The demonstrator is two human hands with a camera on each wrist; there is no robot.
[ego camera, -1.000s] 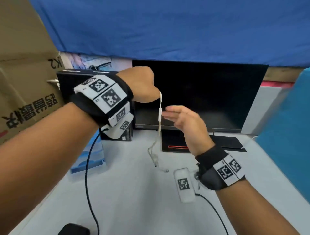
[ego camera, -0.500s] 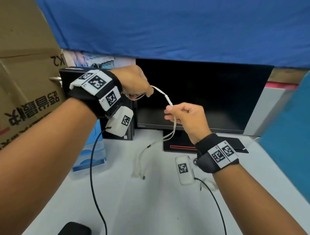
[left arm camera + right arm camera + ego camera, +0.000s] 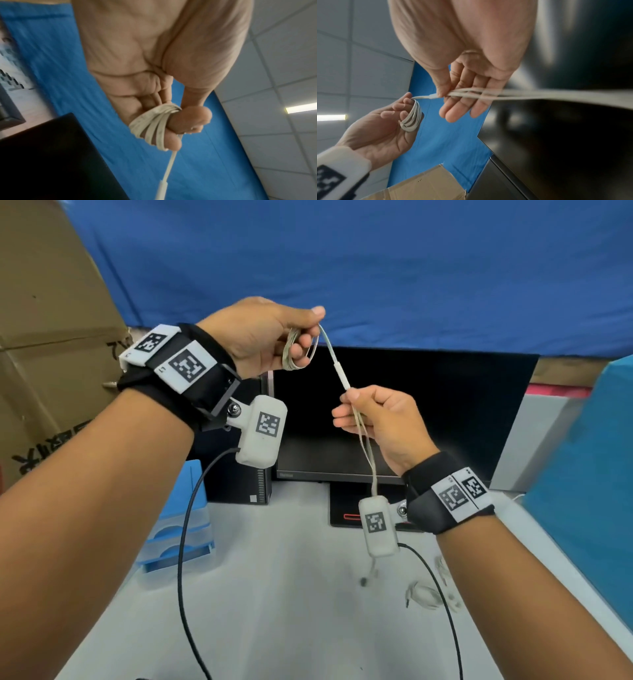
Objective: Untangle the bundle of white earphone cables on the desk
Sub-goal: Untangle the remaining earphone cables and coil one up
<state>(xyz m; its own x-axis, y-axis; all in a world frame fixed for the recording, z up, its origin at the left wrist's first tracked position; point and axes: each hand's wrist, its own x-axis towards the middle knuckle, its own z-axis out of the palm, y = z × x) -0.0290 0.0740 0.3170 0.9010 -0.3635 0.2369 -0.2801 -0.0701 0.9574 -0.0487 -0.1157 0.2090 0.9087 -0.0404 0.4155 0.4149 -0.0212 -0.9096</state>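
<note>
On my far left I see a cardboard box (image 3: 51,337), and below it a blue tray (image 3: 178,529) on the desk (image 3: 291,611). My left hand (image 3: 263,337) is raised in front of the blue cloth (image 3: 342,261), fingers curled, with several loops of the white cable (image 3: 337,368) wound around them; the thumb presses the coil (image 3: 150,128) against the fingertips. From there the cable runs down and to the right, past its inline remote (image 3: 342,376), into my right hand (image 3: 380,419). That hand pinches the cable between thumb and forefinger just below the remote, the other fingers loosely extended. Two strands hang from it in front of the dark monitor (image 3: 445,412) and drop behind the wrist camera (image 3: 376,525); an earbud (image 3: 364,581) dangles just above the desk. Farther right, a second tangle of white cable (image 3: 431,597) lies on the desk, apart from both hands.
</note>
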